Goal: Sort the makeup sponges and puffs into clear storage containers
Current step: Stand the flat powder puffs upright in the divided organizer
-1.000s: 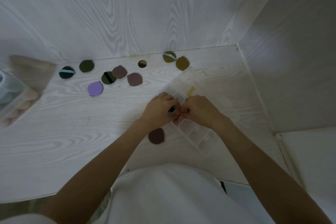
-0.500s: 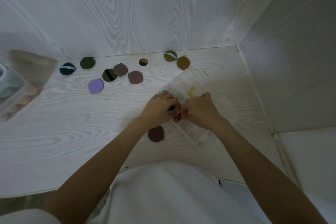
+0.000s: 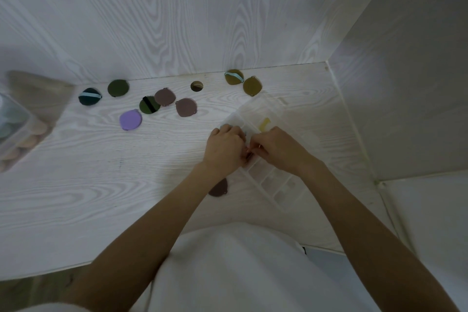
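Note:
A clear compartment organiser (image 3: 276, 180) lies on the white desk, its lid (image 3: 268, 106) open toward the back. Both hands meet over one of its compartments. My left hand (image 3: 225, 149) and my right hand (image 3: 276, 149) have their fingers curled and fingertips touching, pinched on a dark puff that is almost fully hidden. Only a teal sliver of it (image 3: 244, 132) shows. A yellow piece (image 3: 264, 124) sits in a compartment behind my right hand. A brown puff (image 3: 219, 189) lies beside my left wrist.
Loose puffs lie along the back: purple (image 3: 130, 119), two mauve (image 3: 164, 97) (image 3: 186, 107), green with a black band (image 3: 149, 104), dark green (image 3: 118, 87), dark teal (image 3: 90, 96), two olive (image 3: 233, 77) (image 3: 252, 86). A clear box of pinkish sponges (image 3: 15, 139) stands far left. Walls close the back and right.
Both hands stay over the same compartment. The dark puff seen between the fingertips earlier is now nearly covered by my fingers.

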The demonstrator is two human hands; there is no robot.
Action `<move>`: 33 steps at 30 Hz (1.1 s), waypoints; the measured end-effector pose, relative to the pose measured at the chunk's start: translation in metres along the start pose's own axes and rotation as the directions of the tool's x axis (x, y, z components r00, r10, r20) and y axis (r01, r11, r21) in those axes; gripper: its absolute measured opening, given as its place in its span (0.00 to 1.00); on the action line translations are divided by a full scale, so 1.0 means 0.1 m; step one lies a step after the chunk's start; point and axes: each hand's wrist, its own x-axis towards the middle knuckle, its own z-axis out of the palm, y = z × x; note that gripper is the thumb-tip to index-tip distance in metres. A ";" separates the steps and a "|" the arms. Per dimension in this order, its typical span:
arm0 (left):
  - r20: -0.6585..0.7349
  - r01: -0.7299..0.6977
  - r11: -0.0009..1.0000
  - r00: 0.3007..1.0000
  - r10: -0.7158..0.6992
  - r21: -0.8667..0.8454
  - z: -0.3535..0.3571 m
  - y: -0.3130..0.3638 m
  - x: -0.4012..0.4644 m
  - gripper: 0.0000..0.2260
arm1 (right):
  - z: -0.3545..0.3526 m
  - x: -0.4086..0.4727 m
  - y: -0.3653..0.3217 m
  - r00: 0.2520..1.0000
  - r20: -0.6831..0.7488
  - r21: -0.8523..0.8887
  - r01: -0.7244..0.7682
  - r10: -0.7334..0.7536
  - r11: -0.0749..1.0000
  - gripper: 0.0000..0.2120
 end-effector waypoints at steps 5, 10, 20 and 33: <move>0.044 0.025 0.997 0.999 -0.022 -0.072 -0.02 -0.03 0.00 0.14 | -0.06 -0.02 0.03 0.996 0.045 0.085 0.072 -0.076 0.994 0.06; -0.025 0.065 0.997 0.997 -0.066 -0.033 0.03 0.00 0.04 0.16 | -0.08 0.04 0.04 0.989 0.081 -0.014 0.126 -0.125 0.992 0.08; -0.067 0.045 0.985 0.996 -0.056 -0.165 0.14 -0.02 0.04 0.12 | -0.06 0.05 0.13 0.980 0.098 0.006 0.175 -0.175 0.985 0.08; -0.233 -0.005 0.977 0.971 -0.046 -0.215 0.23 -0.03 0.02 0.05 | -0.02 0.21 -0.07 0.992 0.001 -0.144 -0.128 0.129 0.981 0.15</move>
